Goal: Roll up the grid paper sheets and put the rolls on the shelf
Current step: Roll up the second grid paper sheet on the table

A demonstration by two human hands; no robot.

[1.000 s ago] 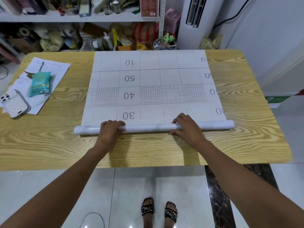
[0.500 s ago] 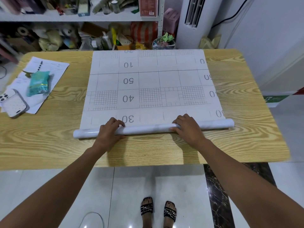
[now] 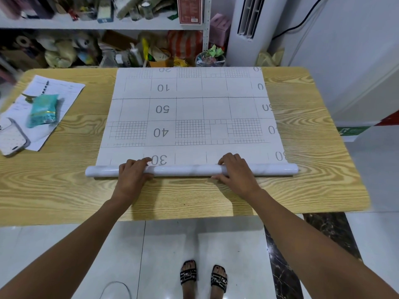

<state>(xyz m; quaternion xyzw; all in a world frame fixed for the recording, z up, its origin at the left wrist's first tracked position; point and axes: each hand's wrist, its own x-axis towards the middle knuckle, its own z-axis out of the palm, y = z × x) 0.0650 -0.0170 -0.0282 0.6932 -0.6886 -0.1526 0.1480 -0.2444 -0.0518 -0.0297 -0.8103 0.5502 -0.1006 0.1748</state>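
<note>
On the wooden table (image 3: 313,147), near its 6 o'clock edge, lies the roll (image 3: 183,170), a slim glossy white tube running 9 to 3 o'clock. Grid paper sheet (image 3: 190,113) stretches flat from the roll toward 12 o'clock, reaching the far table edge; upside-down numerals 30, 40, 50, 10 readable on it. Left hand (image 3: 131,176) draped over the roll left of centre, fingers curled forward across the top, tips touching the flat sheet beside the "30". Right hand (image 3: 236,172) likewise over the roll right of centre, fingers bent and close together, thumb tucked at the near side. Neither hand pinches; both press down and cup the tube. Roll ends stick out past each hand, the right end longer. Judgement: rolling under way, most of the sheet not yet wound. Risks: uneven push from the two hands would skew the tube so it telescopes into a cone; light pressure would let the glossy layers spring loose; free ends could flare. At 9 o'clock, well apart, sit a phone (image 3: 11,138), a teal packet (image 3: 43,111) and loose papers (image 3: 64,89). Shelf (image 3: 108,24) at 12 o'clock is crowded; finding room there may be awkward.
</note>
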